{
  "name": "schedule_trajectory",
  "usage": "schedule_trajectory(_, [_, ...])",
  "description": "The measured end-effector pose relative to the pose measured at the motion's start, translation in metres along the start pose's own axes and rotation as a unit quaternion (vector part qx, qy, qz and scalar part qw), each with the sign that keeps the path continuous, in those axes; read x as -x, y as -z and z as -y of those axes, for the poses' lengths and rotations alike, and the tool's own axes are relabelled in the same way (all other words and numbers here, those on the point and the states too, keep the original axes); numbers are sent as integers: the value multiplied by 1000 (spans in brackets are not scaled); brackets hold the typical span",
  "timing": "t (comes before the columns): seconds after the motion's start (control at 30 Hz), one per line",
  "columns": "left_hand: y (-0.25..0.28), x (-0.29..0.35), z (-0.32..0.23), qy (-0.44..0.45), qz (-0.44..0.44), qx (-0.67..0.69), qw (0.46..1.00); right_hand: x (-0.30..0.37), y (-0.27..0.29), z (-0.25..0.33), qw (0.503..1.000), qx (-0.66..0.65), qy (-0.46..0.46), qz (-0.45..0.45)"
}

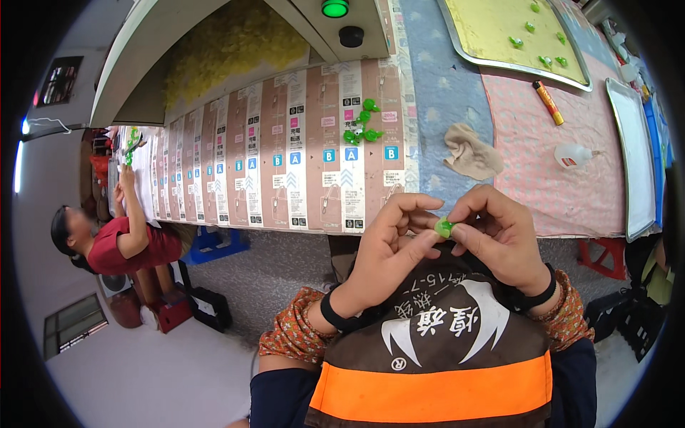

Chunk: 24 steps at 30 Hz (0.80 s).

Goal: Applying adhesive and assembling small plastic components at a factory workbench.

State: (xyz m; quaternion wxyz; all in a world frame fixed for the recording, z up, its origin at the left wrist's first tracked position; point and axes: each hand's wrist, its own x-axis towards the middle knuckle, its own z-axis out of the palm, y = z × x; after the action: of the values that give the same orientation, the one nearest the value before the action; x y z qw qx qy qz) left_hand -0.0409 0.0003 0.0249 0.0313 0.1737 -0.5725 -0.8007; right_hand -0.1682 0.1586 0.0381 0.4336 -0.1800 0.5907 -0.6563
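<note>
Between my two hands, close to the table's front edge and above my dark apron, is a small bright green plastic toy piece (444, 228). My left hand (392, 246) pinches it from one side with thumb and fingers. From the other side, the thumb and fingertips of my right hand (498, 232) close on it too. Fingers cover part of the piece, so its full shape is hidden. Farther off to the left, a loose cluster of similar green toy figures (364, 128) lies on the patterned table covering (307, 157).
A metal tray (492, 43) with several green figures stands at the far right. Nearby are an orange-yellow tube (548, 102), a crumpled beige cloth (471, 152), a white squeeze bottle (573, 155) and another tray (631, 157). A machine housing (278, 28) stands behind; another person (128, 228) works at the left.
</note>
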Motion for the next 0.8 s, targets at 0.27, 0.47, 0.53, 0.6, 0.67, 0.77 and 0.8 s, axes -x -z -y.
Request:
schedule_trajectory(0.27, [8,-4,2,108,75,95,987,1,-1,1,992,110,69,-1])
schedule_trajectory(0.47, [5,-4,6,103,64,100,988,2,-1,-8,971,207,117,7])
schedule_trajectory(0.53, [6,-4,5,109,64,102,987,2,0,-7,972,207,107,11])
schedule_trajectory(0.6, [7,-3,5,115,63,104,986,2,0,-6,973,207,99,16])
schedule_trajectory(0.67, [9,-2,7,130,67,125,981,2,1,-7,977,190,90,28])
schedule_trajectory(0.77, [10,-1,10,133,69,130,980,2,1,-8,978,184,90,32])
schedule_trajectory(0.8, [10,-1,10,134,69,130,980,2,0,-8,978,184,90,32])
